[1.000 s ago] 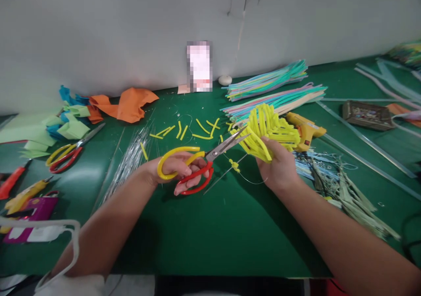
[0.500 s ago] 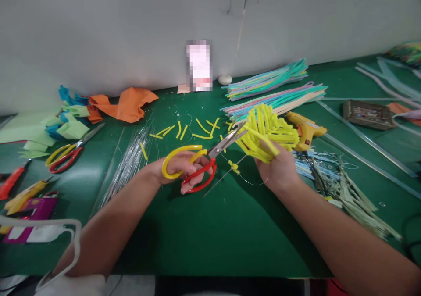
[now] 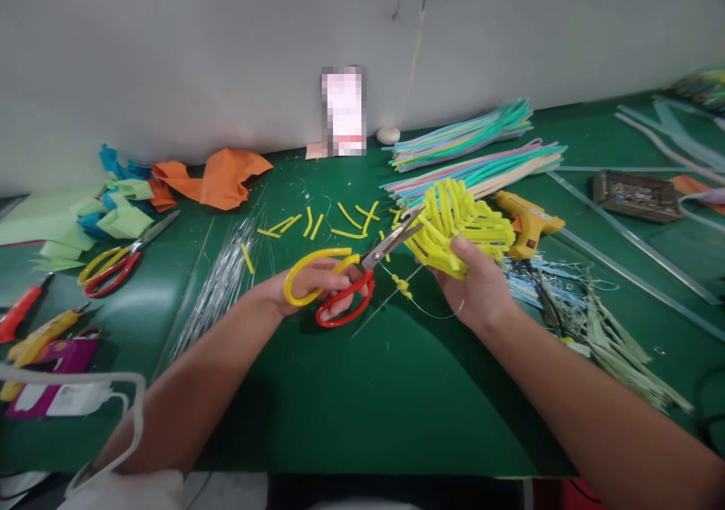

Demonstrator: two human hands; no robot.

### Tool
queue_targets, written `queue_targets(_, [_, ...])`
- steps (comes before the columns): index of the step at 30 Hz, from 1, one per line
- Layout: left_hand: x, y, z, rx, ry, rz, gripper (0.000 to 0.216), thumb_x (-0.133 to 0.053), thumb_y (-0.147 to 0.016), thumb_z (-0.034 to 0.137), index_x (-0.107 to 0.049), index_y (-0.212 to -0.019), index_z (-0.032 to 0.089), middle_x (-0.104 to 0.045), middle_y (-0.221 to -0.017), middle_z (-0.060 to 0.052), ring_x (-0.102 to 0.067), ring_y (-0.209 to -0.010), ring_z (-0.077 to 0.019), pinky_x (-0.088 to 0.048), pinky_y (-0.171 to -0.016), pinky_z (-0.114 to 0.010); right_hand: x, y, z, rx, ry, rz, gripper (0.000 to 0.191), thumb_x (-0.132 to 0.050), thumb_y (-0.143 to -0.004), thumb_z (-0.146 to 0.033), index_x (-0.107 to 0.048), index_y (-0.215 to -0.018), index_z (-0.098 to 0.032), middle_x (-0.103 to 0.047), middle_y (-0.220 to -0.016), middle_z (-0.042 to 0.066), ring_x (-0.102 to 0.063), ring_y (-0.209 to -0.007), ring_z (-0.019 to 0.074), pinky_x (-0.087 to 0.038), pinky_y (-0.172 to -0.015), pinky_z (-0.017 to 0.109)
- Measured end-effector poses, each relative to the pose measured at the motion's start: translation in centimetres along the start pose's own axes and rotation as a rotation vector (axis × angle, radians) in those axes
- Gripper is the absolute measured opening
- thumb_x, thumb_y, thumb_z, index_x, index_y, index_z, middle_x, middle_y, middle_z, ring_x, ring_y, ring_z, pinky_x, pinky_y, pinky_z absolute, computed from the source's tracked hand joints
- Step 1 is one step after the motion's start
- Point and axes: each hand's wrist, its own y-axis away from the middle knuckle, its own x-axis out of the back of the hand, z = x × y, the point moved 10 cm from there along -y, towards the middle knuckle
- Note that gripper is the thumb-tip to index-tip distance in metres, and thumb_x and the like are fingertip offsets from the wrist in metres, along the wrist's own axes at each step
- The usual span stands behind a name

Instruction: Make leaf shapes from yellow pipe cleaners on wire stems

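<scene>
My left hand (image 3: 317, 287) grips scissors (image 3: 345, 276) with one yellow and one red handle loop, fingers through the loops. The blades point right and up, their tips touching a bundle of looped yellow pipe cleaners (image 3: 461, 223). My right hand (image 3: 473, 287) is closed round the base of that bundle, thumb on top. Both hands hover just above the green table (image 3: 351, 397). A thin wire with a small yellow knot (image 3: 403, 286) lies under the blades.
Short yellow offcuts (image 3: 334, 227) lie behind the scissors. A second pair of scissors (image 3: 116, 261) and paper scraps sit at the left, silver wires (image 3: 223, 279) beside them. Pastel pipe-cleaner stacks (image 3: 470, 147), a yellow glue gun (image 3: 529, 223) and a small tray (image 3: 637, 193) are at the right.
The scissors moved slightly right and up toward the yellow bundle, the blades closing in on it. My right hand turned the bundle a little.
</scene>
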Motion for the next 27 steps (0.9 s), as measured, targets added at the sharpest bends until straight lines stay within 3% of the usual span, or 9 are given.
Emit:
queue_targets(8, [0.4,-0.1,0.0,-0.046,0.026,-0.010,0.028,-0.061,-0.079,0.035,-0.063,-0.094,0.011,-0.058,-0.054,-0.001,-0.048,-0.038,-0.0085,-0.033,-0.038,-0.020,0.1,-0.1,0.5,-0.060,0.022,0.010,0.044,-0.079,-0.059,-0.018,-0.069,-0.102,-0.025,-0.076,-0.089,-0.001,-0.072,-0.089,0.0240,-0.061,-0.072,0.034])
queue_targets(14, [0.1,-0.4,-0.1,-0.054,0.024,-0.016,0.028,-0.062,-0.078,0.035,-0.065,-0.094,0.012,-0.061,-0.057,-0.001,-0.050,-0.040,-0.0078,-0.036,-0.039,-0.019,0.1,-0.1,0.2,-0.057,0.018,0.038,0.042,-0.078,-0.058,-0.015,-0.069,-0.097,-0.025,-0.075,-0.086,-0.003,-0.072,-0.084,0.0220,-0.060,-0.065,0.031])
queue_targets(18, [0.1,-0.4,-0.5,-0.008,0.025,0.016,0.028,-0.066,-0.074,0.037,-0.063,-0.088,0.013,-0.056,-0.050,0.002,-0.043,-0.033,-0.0059,-0.029,-0.032,-0.017,0.1,-0.1,0.1,-0.052,0.032,0.055,0.035,-0.076,-0.058,-0.015,-0.068,-0.091,-0.025,-0.074,-0.086,-0.003,-0.071,-0.082,0.0210,-0.060,-0.064,0.031])
queue_targets(27, [-0.2,-0.5,-1.3,0.075,0.027,0.092,0.027,-0.070,-0.070,0.034,-0.049,-0.077,0.019,-0.048,-0.040,0.009,-0.035,-0.025,-0.0047,-0.025,-0.027,-0.015,0.4,0.0,0.1,-0.068,-0.011,0.106,0.040,-0.078,-0.053,-0.012,-0.066,-0.088,-0.026,-0.073,-0.085,-0.005,-0.069,-0.079,0.0155,-0.057,-0.059,0.023])
